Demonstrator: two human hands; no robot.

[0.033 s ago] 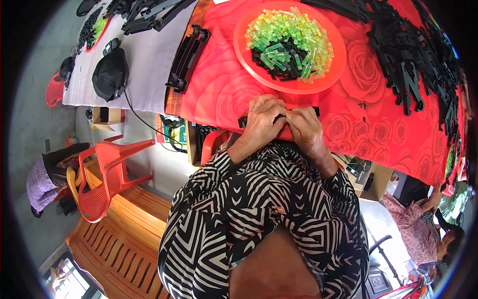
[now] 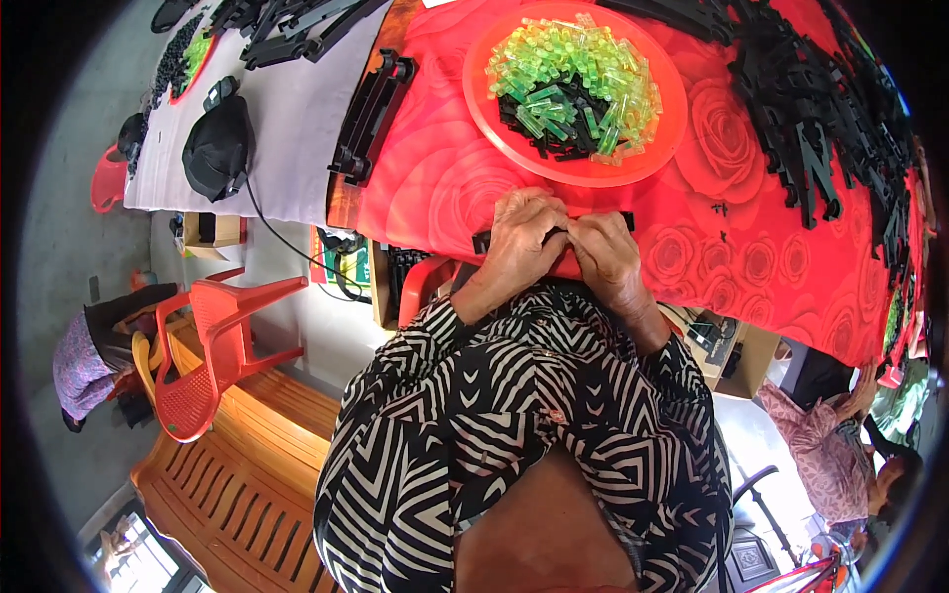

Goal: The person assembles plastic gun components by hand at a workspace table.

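Observation:
My left hand (image 2: 524, 235) and my right hand (image 2: 604, 256) meet at the near edge of the table, both closed on one long black plastic strip (image 2: 626, 219). The strip lies crosswise, and its two ends stick out beyond my hands. Most of its length is hidden by my fingers. My thumbs and fingertips come together at its middle; whether they pinch a smaller piece there I cannot make out. Just beyond my hands stands a round red tray (image 2: 633, 176) holding yellow-green clear tubes (image 2: 583, 59) and small black pieces (image 2: 563, 148).
Black plastic strips (image 2: 806, 109) are heaped at the right, and a bundle of them (image 2: 372, 119) lies left of the tray. A black cap (image 2: 219, 148) sits on the grey-covered table. A red chair (image 2: 222, 326) and wooden bench (image 2: 237, 484) stand at left. Other people are at both sides.

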